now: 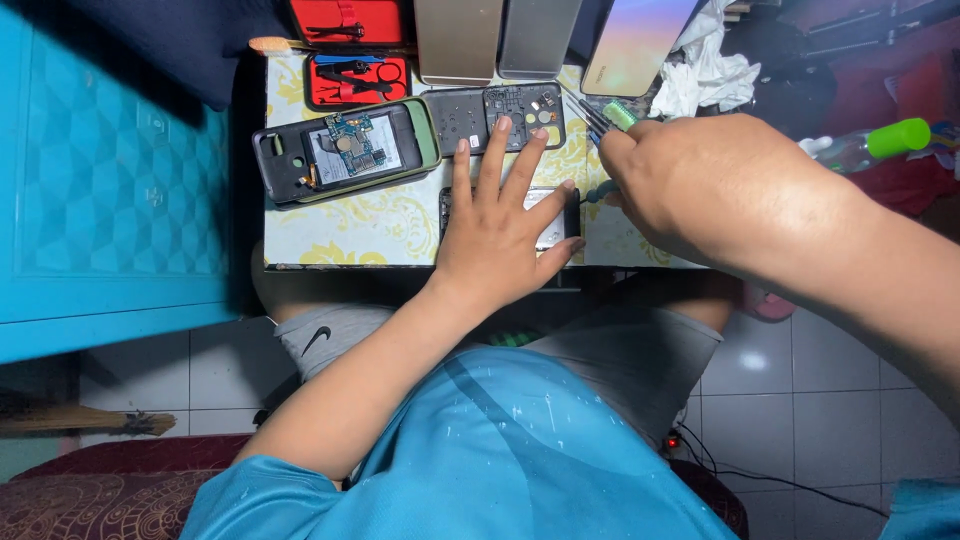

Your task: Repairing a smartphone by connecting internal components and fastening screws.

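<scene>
Blue shirt cloth (470, 450) sits closest. Left hand (505, 225), fingers spread wide, presses flat on a dark phone part (553, 232) on the yellow flowery table (380, 225). Right hand (680, 175) pinches a thin green-handled tool (603, 120) just beside it.

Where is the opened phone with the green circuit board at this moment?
In the head view, the opened phone lies on the left part of the small table, below the red tool case and left of the left hand.
</scene>
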